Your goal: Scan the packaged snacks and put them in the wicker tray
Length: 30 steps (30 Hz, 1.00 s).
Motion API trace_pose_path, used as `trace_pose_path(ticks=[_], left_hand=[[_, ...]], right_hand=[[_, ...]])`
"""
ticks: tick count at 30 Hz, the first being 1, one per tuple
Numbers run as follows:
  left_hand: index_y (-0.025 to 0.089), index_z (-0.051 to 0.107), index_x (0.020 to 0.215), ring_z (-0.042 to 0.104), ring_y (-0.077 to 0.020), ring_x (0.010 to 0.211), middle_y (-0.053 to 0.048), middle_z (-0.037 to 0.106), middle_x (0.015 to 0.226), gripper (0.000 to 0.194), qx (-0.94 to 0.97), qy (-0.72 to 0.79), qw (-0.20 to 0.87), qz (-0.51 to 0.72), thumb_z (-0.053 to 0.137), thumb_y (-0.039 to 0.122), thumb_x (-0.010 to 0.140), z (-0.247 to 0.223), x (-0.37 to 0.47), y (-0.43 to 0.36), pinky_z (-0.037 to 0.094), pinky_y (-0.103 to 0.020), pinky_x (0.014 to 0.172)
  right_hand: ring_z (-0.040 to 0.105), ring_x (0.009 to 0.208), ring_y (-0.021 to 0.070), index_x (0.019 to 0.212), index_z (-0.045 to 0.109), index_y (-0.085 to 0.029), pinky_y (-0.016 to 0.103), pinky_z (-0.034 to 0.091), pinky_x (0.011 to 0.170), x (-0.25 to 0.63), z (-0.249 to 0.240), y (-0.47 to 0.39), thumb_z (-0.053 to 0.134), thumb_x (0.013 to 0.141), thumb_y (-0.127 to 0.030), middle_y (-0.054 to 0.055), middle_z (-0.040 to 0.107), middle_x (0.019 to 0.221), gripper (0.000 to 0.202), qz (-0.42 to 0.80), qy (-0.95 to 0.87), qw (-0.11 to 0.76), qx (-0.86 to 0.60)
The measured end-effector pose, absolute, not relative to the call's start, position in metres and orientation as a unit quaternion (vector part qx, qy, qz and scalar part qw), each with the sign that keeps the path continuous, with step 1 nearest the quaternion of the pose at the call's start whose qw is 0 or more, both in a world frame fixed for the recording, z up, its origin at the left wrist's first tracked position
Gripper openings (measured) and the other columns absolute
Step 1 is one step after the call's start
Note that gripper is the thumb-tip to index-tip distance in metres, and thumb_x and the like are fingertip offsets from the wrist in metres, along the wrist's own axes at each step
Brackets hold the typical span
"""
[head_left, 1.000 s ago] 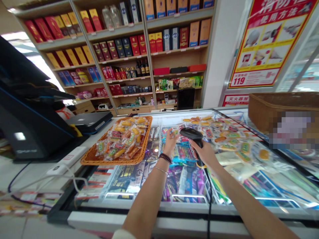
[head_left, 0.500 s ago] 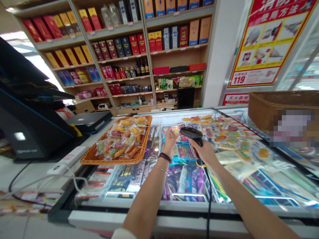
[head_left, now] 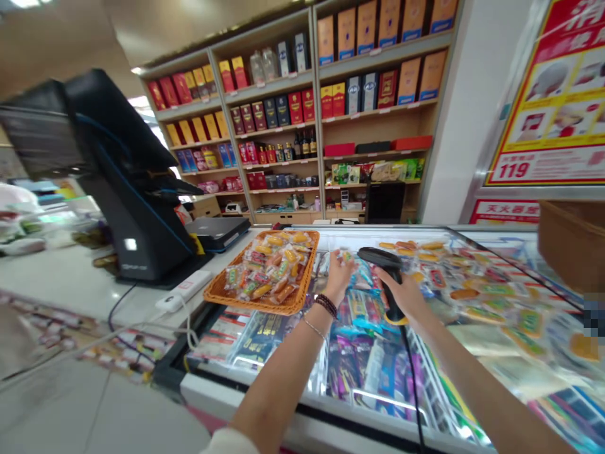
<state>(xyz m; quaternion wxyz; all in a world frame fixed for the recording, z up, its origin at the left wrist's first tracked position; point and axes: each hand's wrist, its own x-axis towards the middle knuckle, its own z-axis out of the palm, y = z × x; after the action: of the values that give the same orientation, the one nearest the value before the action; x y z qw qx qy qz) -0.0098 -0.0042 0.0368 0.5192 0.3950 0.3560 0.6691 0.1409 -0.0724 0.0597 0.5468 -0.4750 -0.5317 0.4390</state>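
My right hand [head_left: 401,291] is wrapped round the grip of a black barcode scanner [head_left: 382,257], whose head points left. Its cable [head_left: 412,378] runs down over the freezer's front edge. Just left of the scanner's head, my left hand [head_left: 341,272] pinches a small wrapped snack [head_left: 348,256] with a shiny clear wrapper; its print is too small to read. Both hands are above the glass-topped freezer, apart from each other. Left of my left hand sits an orange wicker basket [head_left: 211,292] full of individually wrapped snacks.
More wrapped snacks [head_left: 466,294] are spread over the right of the freezer top [head_left: 340,236]. A brown basket [head_left: 567,243] stands at far right. On the left counter are a black checkout terminal [head_left: 137,208], a flat scale [head_left: 218,232] and a white power strip [head_left: 184,290]. Shelves of boxes line the back.
My view has turned left, so the terminal and orange basket sit further right. The wrapped snack in my left hand shows less of its red print. Both hands keep their hold.
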Motion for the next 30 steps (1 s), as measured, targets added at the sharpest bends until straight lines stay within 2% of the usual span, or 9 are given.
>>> trace_pose_path(ticks=[3, 7, 12, 14, 18, 20, 24, 27, 30], left_hand=[[0.023, 0.055, 0.121, 0.067, -0.0229, 0.103, -0.010, 0.063, 0.116, 0.051, 0.443, 0.382, 0.384, 0.714, 0.078, 0.014, 0.076, 0.070, -0.057, -0.005, 0.053, -0.043, 0.100], [0.020, 0.060, 0.121, 0.049, -0.0296, 0.138, -0.015, 0.061, 0.133, 0.045, 0.482, 0.444, 0.176, 0.735, 0.066, 0.004, 0.078, 0.110, -0.129, -0.020, 0.029, -0.047, 0.125], [0.016, 0.052, 0.140, 0.018, -0.0346, 0.160, -0.019, 0.040, 0.161, 0.060, 0.541, 0.619, 0.029, 0.569, 0.056, 0.002, 0.082, 0.122, -0.157, -0.035, 0.009, -0.059, 0.130], [0.016, 0.052, 0.141, 0.018, -0.0346, 0.160, -0.019, 0.040, 0.161, 0.058, 0.605, 0.607, -0.005, 0.514, 0.055, 0.004, 0.084, 0.114, -0.136, -0.032, 0.013, -0.059, 0.130], [0.016, 0.060, 0.132, 0.050, -0.0291, 0.142, -0.017, 0.057, 0.144, 0.044, 0.759, 0.475, 0.039, 0.443, 0.056, 0.011, 0.088, 0.088, -0.051, -0.015, 0.036, -0.048, 0.123], [0.017, 0.063, 0.128, 0.059, -0.0276, 0.130, -0.015, 0.065, 0.133, 0.040, 0.804, 0.430, 0.086, 0.402, 0.058, 0.014, 0.089, 0.074, 0.002, -0.005, 0.044, -0.046, 0.118], [0.014, 0.065, 0.125, 0.060, -0.0300, 0.126, -0.017, 0.067, 0.128, 0.035, 0.820, 0.433, 0.136, 0.350, 0.061, 0.022, 0.092, 0.050, 0.096, 0.008, 0.046, -0.045, 0.113], [0.009, 0.064, 0.124, 0.054, -0.0351, 0.131, -0.022, 0.063, 0.133, 0.039, 0.825, 0.465, 0.089, 0.309, 0.066, 0.031, 0.091, 0.037, 0.136, 0.009, 0.044, -0.049, 0.112], [0.009, 0.064, 0.120, 0.053, -0.0363, 0.130, -0.023, 0.061, 0.131, 0.041, 0.850, 0.447, 0.051, 0.275, 0.071, 0.034, 0.089, 0.026, 0.147, 0.006, 0.046, -0.048, 0.108]], right_hand=[[0.047, 0.034, 0.0130, 0.063, 0.055, -0.023, 0.026, 0.039, 0.033, 0.112, 0.076, -0.058, 0.077, 0.073, -0.063, -0.001, 0.054, 0.045, 0.047, 0.459, -0.543, 0.555, -0.433], [0.048, 0.034, 0.0123, 0.063, 0.057, -0.021, 0.025, 0.040, 0.034, 0.077, 0.091, -0.054, 0.078, 0.073, -0.062, -0.001, 0.054, 0.044, 0.047, 0.479, -0.550, 0.562, -0.389], [0.048, 0.034, 0.0118, 0.063, 0.058, -0.021, 0.024, 0.039, 0.035, 0.080, 0.095, -0.064, 0.078, 0.074, -0.062, -0.001, 0.054, 0.043, 0.048, 0.479, -0.540, 0.582, -0.374], [0.048, 0.035, 0.0115, 0.063, 0.058, -0.021, 0.024, 0.039, 0.035, 0.100, 0.096, -0.067, 0.079, 0.073, -0.062, -0.001, 0.055, 0.044, 0.048, 0.467, -0.526, 0.600, -0.380], [0.048, 0.036, 0.0105, 0.063, 0.058, -0.021, 0.024, 0.039, 0.034, 0.160, 0.094, -0.068, 0.085, 0.065, -0.063, -0.002, 0.056, 0.049, 0.050, 0.417, -0.462, 0.657, -0.425], [0.048, 0.036, 0.0105, 0.066, 0.058, -0.021, 0.024, 0.040, 0.034, 0.192, 0.089, -0.068, 0.087, 0.061, -0.064, -0.003, 0.057, 0.052, 0.052, 0.385, -0.424, 0.689, -0.445], [0.049, 0.036, 0.0122, 0.073, 0.061, -0.021, 0.025, 0.039, 0.034, 0.242, 0.072, -0.070, 0.087, 0.058, -0.063, -0.004, 0.057, 0.052, 0.052, 0.324, -0.346, 0.734, -0.486], [0.049, 0.036, 0.0137, 0.071, 0.060, -0.022, 0.027, 0.038, 0.033, 0.256, 0.063, -0.068, 0.085, 0.058, -0.062, -0.003, 0.057, 0.050, 0.049, 0.306, -0.314, 0.737, -0.514], [0.049, 0.035, 0.0145, 0.065, 0.058, -0.023, 0.029, 0.039, 0.035, 0.253, 0.060, -0.066, 0.080, 0.064, -0.064, -0.001, 0.056, 0.047, 0.046, 0.310, -0.322, 0.719, -0.532]])
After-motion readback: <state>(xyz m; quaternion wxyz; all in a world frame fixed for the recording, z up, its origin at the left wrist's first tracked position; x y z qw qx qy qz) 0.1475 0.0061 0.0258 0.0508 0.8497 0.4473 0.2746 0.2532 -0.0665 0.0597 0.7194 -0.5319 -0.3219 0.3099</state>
